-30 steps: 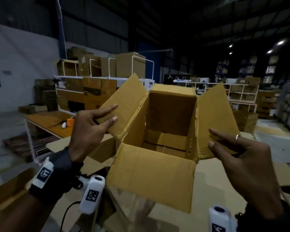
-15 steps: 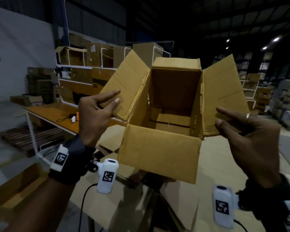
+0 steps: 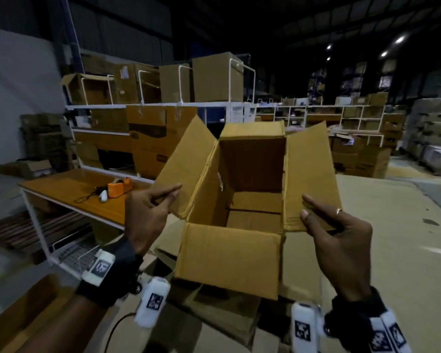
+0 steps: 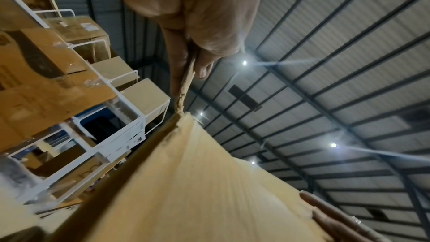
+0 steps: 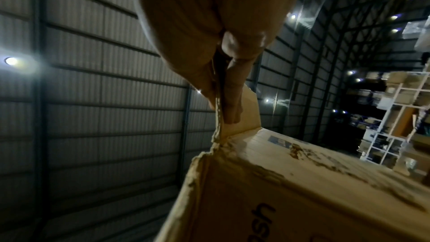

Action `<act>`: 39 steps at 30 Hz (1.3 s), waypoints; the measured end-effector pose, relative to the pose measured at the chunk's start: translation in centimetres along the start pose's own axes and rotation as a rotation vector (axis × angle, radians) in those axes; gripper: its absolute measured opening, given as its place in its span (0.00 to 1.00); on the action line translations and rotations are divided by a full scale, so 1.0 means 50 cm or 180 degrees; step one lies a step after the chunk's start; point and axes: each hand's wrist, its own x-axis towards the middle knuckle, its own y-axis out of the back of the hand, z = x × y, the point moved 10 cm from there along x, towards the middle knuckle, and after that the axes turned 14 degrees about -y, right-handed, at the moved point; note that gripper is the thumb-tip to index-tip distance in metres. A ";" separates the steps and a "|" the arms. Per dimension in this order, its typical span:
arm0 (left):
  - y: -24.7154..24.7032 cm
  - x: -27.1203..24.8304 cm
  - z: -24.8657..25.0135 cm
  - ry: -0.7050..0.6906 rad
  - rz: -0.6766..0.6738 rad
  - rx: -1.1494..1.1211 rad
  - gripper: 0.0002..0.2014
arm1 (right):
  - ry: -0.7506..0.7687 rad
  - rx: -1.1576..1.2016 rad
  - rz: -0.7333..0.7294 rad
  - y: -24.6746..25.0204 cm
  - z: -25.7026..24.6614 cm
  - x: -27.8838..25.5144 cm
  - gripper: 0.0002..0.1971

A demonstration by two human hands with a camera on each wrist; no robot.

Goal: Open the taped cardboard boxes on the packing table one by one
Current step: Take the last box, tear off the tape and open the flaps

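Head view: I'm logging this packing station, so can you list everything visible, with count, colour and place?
Open cardboard box: one, brown, held up in the centre, all four flaps open, nothing visible inside.
Packing table: one, beige top, beneath and right of the box.
Side table: one, orange-brown top on a white frame, at left.
Tape dispenser: one, orange, on the side table.
Shelving rack: one, white, behind the side table, loaded with brown boxes.
Stacked cartons: many, count unclear, far right.
Left hand: pinches the left flap.
Right hand: pinches the right flap, ring on one finger.
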 end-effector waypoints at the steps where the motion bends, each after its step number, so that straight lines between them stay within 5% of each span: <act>1: -0.005 -0.002 -0.024 0.0001 -0.0046 0.0022 0.12 | 0.0009 0.0043 0.0025 -0.014 0.005 -0.002 0.17; 5: -0.020 0.003 -0.096 -0.0118 -0.0344 0.0051 0.11 | 0.0026 -0.0049 0.0025 -0.068 0.021 0.006 0.16; 12: 0.002 0.034 -0.171 -0.0097 -0.0209 -0.0317 0.12 | -0.0144 -0.0347 -0.0106 -0.127 0.032 0.028 0.16; 24: -0.096 0.052 -0.310 0.0349 -0.1008 -0.1034 0.12 | -0.0327 -0.1645 0.0464 -0.166 -0.032 0.037 0.17; 32: -0.209 -0.004 -0.358 0.0473 -0.1829 -0.0862 0.13 | -0.0813 -0.2789 0.0309 -0.236 0.057 0.078 0.12; 39: -0.241 -0.054 -0.392 0.0635 -0.2093 -0.0851 0.14 | -0.1112 -0.2780 0.0206 -0.242 0.135 0.065 0.07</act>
